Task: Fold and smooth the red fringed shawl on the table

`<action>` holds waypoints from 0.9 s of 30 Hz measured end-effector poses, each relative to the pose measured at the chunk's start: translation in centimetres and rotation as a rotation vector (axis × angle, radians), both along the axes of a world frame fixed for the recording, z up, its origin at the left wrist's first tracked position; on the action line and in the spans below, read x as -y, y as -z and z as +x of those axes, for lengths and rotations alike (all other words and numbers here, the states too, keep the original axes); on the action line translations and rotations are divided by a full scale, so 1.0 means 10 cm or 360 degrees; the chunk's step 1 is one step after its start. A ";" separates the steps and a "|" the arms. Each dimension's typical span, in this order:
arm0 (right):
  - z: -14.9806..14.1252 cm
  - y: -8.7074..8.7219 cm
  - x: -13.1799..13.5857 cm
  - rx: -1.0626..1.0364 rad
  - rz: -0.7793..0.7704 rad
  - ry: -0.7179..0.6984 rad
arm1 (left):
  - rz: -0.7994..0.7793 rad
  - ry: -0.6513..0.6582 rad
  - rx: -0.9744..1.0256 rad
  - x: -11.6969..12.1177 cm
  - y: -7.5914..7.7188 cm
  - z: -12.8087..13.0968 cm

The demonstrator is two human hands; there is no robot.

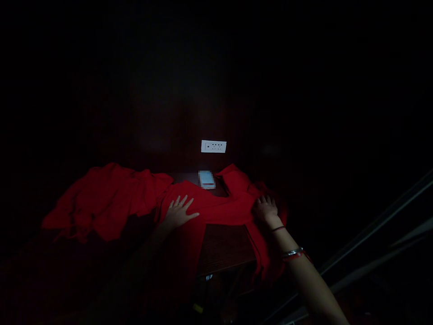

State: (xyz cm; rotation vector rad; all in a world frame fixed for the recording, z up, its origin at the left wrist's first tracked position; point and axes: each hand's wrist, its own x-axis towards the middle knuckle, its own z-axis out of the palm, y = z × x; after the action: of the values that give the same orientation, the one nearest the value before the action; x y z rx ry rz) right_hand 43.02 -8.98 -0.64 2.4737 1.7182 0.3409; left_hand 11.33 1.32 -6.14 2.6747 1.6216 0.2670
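A red garment (223, 207) lies spread over a dark wooden table (225, 248), with parts of it hanging over the front edge. My left hand (179, 213) rests flat on its left part, fingers spread, a ring on one finger. On the right part of the same cloth lies my right hand (266, 207), palm down with the fingers stretched out. Bands and a bangle circle the right wrist and forearm. Further left is a crumpled heap of red cloth (111, 194); whether it joins the garment I cannot tell.
Behind the cloth lies a small pale blue, blurred rectangular item (206, 179). A white socket panel (214, 146) is on the dark wall above it. Pale slanting bars (379, 225) cross the lower right. Something small and yellow (198, 308) shows below the table. Deep shadow hides most surroundings.
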 end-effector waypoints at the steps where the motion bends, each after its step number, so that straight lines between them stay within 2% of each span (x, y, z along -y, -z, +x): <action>1: -0.12 -0.06 -0.03 0.0006 0.0078 -0.0044 | 0.0000 -0.0004 0.0001 0.00 0.00 0.00; 3: -0.43 -0.15 -0.11 -0.0055 0.0214 -0.0283 | -0.0005 -0.0006 0.0003 0.00 -0.01 0.01; 4: -0.61 -0.17 -0.16 -0.0154 0.0194 -0.0477 | -0.0011 -0.0005 0.0003 0.01 0.00 0.01; 7: -1.12 -0.11 -0.30 -0.0393 0.0120 -0.0922 | -0.0010 -0.0001 0.0011 0.00 0.00 0.00; 8: -1.24 -0.04 -0.34 -0.0457 0.0089 -0.0992 | 0.0002 0.0000 0.0013 0.00 0.00 -0.01; 10: -1.37 0.13 -0.38 -0.0560 0.0035 -0.0953 | 0.0047 0.0020 0.0018 -0.01 0.00 -0.06; 13: -1.32 0.38 -0.39 -0.0614 -0.0045 -0.0744 | 0.0084 -0.0002 -0.0004 -0.05 0.00 -0.14; 15: -1.20 0.47 -0.37 -0.0604 -0.0092 -0.0673 | 0.0072 -0.0075 -0.0030 -0.08 0.01 -0.17; 19: -1.07 0.44 -0.28 -0.0536 -0.0151 -0.0611 | 0.0042 -0.0161 -0.0040 -0.12 0.06 -0.18; 22: -1.10 0.34 -0.15 -0.0428 0.0076 -0.0735 | 0.0085 -0.0159 -0.0010 -0.09 0.07 -0.17; 24: -1.14 0.30 -0.05 -0.0364 0.0200 -0.0924 | 0.0152 -0.0096 0.0020 -0.07 0.04 -0.17; 27: -1.17 0.30 0.04 -0.0296 0.0117 -0.1187 | 0.0169 0.0278 0.0028 -0.09 -0.05 -0.11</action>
State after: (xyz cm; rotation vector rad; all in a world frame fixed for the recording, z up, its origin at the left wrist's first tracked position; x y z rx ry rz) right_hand 31.35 -9.40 -3.67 1.8462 2.7038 0.2325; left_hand 10.26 2.27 -5.62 2.8602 1.3954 0.3828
